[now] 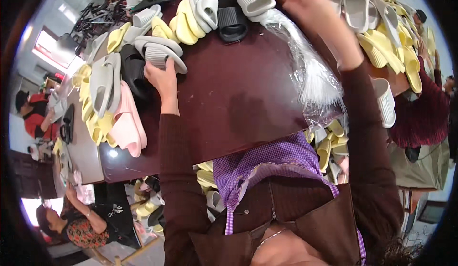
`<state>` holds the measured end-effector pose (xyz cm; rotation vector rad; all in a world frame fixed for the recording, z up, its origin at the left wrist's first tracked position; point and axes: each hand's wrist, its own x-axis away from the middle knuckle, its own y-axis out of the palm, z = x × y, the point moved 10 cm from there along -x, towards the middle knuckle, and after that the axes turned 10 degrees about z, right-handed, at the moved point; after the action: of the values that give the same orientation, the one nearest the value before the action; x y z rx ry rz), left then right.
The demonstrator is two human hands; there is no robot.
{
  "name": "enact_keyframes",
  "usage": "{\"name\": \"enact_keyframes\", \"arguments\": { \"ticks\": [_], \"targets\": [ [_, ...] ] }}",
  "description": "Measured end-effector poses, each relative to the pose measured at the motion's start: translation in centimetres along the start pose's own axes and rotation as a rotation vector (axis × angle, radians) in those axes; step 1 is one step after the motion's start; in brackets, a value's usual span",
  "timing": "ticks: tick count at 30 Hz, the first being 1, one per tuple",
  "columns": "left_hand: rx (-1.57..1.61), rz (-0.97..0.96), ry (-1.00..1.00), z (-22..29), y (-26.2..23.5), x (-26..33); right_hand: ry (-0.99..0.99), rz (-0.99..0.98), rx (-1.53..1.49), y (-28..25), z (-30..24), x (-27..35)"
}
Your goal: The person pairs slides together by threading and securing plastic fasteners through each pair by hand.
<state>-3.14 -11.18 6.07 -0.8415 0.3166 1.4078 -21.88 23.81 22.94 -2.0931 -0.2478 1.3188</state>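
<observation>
At the left of the dark red table (229, 85), my left hand (162, 80) is closed on a grey ribbed slipper (161, 54), thumb over its strap. Another grey slipper lies against it, partly hidden. My right hand (305, 11) is stretched to the far right side of the table, its fingers blurred by motion. Beneath and beside it lies a stack of clear plastic bags (310, 75) with white strips. The grey slipper (256, 3) at the top of these bags is close to my right hand. Black slippers (232, 25) stand just left of that.
Yellow slippers (187, 23), grey slippers (101, 87) and a pink pair (129, 123) are heaped along the table's left and far edges. More slippers (381, 46) crowd a surface at the right. Several people work around me, one (90, 228) at lower left.
</observation>
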Motion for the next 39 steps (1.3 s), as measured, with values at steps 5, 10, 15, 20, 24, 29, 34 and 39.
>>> {"name": "enact_keyframes", "arguments": {
  "ticks": [5,10,15,20,24,29,34,39],
  "targets": [
    [0.162,0.048,-0.261,-6.2,2.0,-4.7,0.007,-0.444,-0.397,10.8,-7.5,9.4],
    [0.151,-0.198,-0.274,-6.0,2.9,-4.9,0.130,-0.538,-0.481,16.7,-7.8,13.2],
    [0.425,-0.496,-0.534,0.4,2.6,2.7,0.282,-0.334,-0.692,18.1,-5.1,13.3],
    [0.562,-0.656,-0.468,6.8,1.8,8.4,0.270,-0.761,-0.553,16.8,-3.5,13.7],
    [0.665,-0.798,-0.571,7.4,1.6,10.6,0.330,-0.632,-0.743,14.5,-2.2,14.3],
    [0.701,-0.794,-0.508,7.4,1.7,9.6,0.398,-0.477,-0.530,13.1,-1.0,16.7],
    [0.225,-0.299,-0.350,-2.5,-1.0,3.3,0.885,-0.446,-0.832,10.5,1.2,18.3],
    [0.360,-0.399,-0.413,-0.2,-0.9,2.4,0.768,-0.449,-0.938,8.7,1.8,17.1]
  ]
}}
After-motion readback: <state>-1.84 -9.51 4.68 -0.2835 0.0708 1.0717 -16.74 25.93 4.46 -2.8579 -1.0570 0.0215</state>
